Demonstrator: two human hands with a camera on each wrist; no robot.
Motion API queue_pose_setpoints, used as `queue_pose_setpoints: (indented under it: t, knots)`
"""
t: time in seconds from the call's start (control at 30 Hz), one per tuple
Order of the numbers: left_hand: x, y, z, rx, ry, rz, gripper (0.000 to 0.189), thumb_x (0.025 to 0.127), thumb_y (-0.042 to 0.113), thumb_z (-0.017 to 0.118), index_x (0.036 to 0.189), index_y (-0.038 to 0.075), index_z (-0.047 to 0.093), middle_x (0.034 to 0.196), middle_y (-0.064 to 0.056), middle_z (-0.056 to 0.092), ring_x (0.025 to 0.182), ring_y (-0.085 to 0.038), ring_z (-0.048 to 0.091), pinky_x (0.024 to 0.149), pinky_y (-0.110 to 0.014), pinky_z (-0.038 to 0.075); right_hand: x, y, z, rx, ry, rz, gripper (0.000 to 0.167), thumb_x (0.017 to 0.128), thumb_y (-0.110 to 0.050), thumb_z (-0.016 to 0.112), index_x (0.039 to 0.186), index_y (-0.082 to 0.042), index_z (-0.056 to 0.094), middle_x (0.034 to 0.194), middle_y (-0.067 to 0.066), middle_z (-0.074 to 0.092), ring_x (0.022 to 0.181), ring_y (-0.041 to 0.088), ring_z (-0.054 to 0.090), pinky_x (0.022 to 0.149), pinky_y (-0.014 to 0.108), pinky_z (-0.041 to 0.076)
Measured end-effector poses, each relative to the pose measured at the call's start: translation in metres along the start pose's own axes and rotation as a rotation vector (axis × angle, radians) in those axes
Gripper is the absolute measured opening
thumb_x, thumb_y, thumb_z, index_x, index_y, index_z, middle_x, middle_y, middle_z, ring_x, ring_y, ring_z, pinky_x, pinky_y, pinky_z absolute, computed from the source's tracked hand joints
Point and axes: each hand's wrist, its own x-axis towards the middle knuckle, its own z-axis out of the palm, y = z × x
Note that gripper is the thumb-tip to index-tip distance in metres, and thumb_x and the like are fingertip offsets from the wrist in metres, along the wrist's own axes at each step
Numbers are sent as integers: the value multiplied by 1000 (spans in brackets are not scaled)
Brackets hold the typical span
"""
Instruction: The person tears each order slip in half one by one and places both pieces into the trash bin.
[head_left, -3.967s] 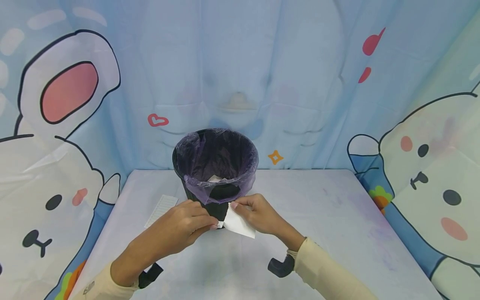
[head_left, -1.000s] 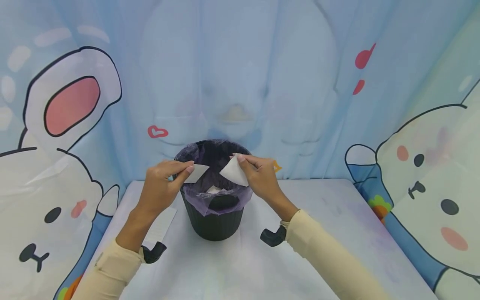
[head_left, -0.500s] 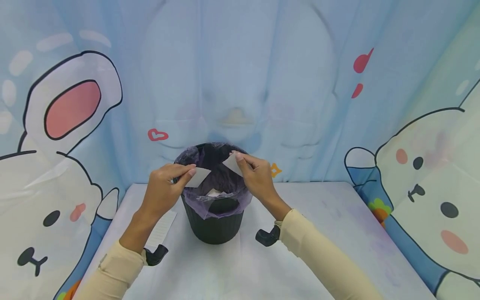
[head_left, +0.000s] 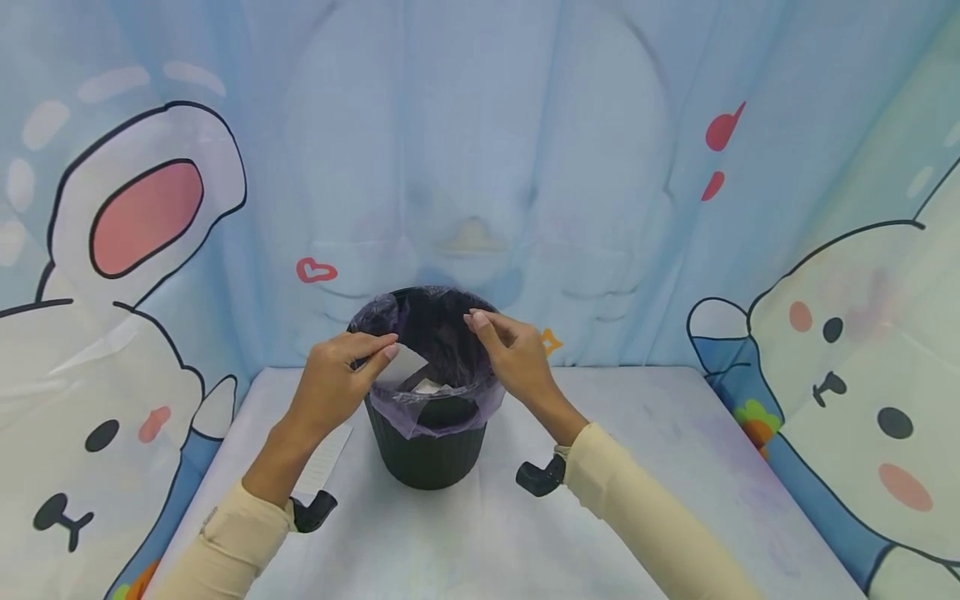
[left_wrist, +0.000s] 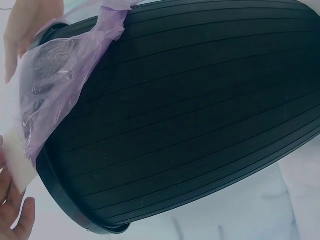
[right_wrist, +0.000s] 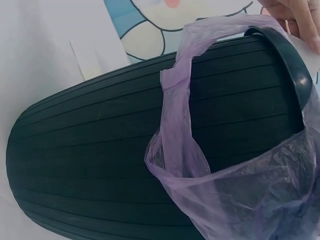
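In the head view my left hand [head_left: 330, 383] pinches a piece of white paper [head_left: 402, 364] between thumb and fingertips. The paper hangs over the left part of the open mouth of a black trash bin [head_left: 427, 458]. My right hand [head_left: 517, 358] is above the bin's right rim, thumb and index fingertips close together, and no paper shows at them. A thin purple bin liner [head_left: 423, 417] is folded over the rim. Scraps of white paper [head_left: 429, 387] lie inside. In the left wrist view the held paper [left_wrist: 20, 162] shows beside the liner [left_wrist: 60, 80].
Left of the bin, partly behind my left forearm, a white sheet with faint lines [head_left: 322, 458] lies on the pale tabletop [head_left: 615, 467]. A light blue curtain with cartoon animals [head_left: 600, 167] hangs behind the table. A black camera mount [head_left: 542, 477] sticks out from my right wrist.
Both hands rose from in front of the bin to above its mouth, each with a white paper piece. The right hand's piece has since left its fingers; the left still holds its own.
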Motion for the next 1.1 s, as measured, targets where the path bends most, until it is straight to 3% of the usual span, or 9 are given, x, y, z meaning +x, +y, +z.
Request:
queue_pose_setpoints:
  t: [0.27, 0.43, 0.63, 0.73, 0.87, 1.1]
  knots:
    - [-9, -3, -10, 37, -49, -64, 32, 93, 18, 73, 122, 3, 72, 114, -14, 75, 108, -32, 70, 90, -49, 57, -4, 1, -7, 31, -16, -21, 44, 107, -38, 49, 130, -5, 66, 127, 10, 70, 123, 24, 64, 108, 44, 48]
    - [-15, -8, -23, 70, -33, -112, 32, 94, 17, 72, 122, 2, 71, 112, -15, 75, 108, -33, 69, 89, -50, 57, -9, 0, -18, 91, -10, -49, 41, 107, -29, 50, 124, 4, 67, 121, 16, 72, 116, 26, 68, 100, 30, 53]
    - [-24, -20, -31, 122, -47, -189, 26, 94, 16, 71, 115, 0, 74, 106, -16, 76, 100, -32, 70, 82, -51, 58, -26, 9, -42, 67, 63, -46, 42, 108, -27, 48, 118, 7, 69, 113, 20, 73, 105, 9, 72, 91, 18, 54]
    - [-32, -30, -30, 152, -96, -276, 25, 96, 19, 69, 112, 1, 75, 101, -14, 77, 93, -30, 70, 77, -49, 58, -37, 17, -51, 49, 99, -25, 42, 108, -28, 47, 117, 7, 70, 111, 22, 73, 100, 0, 71, 89, 17, 54]
    - [-48, -47, -25, 198, -192, -433, 27, 99, 25, 66, 112, 3, 76, 100, -12, 77, 93, -30, 70, 75, -47, 58, -54, 28, -58, 37, 105, 3, 42, 109, -26, 46, 115, 8, 70, 110, 24, 73, 97, -2, 71, 87, 16, 55]
    - [-74, -92, -14, 299, -338, -652, 29, 98, 23, 64, 109, -1, 75, 101, -18, 75, 86, -32, 70, 70, -46, 57, -80, 51, -60, 19, 93, 51, 46, 110, -27, 40, 114, 8, 70, 110, 24, 73, 98, -4, 70, 87, 14, 54]
